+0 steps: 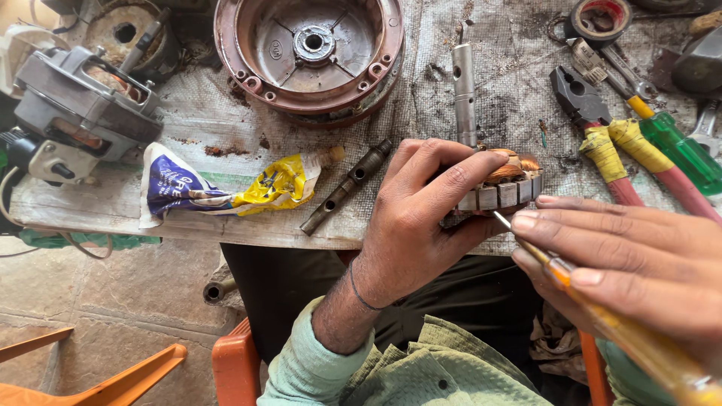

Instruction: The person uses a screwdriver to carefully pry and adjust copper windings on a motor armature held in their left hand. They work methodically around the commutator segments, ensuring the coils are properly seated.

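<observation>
My left hand (pixel 421 218) grasps the motor armature (pixel 502 188) at the near edge of the worktop (pixel 421 98); thumb and fingers (pixel 459 177) are clenched around its slotted steel core, with the copper windings showing above them. The armature's steel shaft (pixel 464 90) points away from me, lying over the worktop's woven cover. My right hand (pixel 624 263) grips the yellow-handled screwdriver (pixel 594 301), fingers closed along the handle; the blade tip touches the near side of the core, just beside my left thumb.

Left of the armature lie a dark perforated metal rod (pixel 347 186) and a crumpled blue-and-yellow wrapper (pixel 226 188). A round reddish motor housing (pixel 310 53) sits at the far edge, and a grey motor assembly (pixel 75 113) at far left. Right of the armature lie pliers with taped handles (pixel 602 135), a green-handled screwdriver (pixel 677 146) and a roll of tape (pixel 599 19)
</observation>
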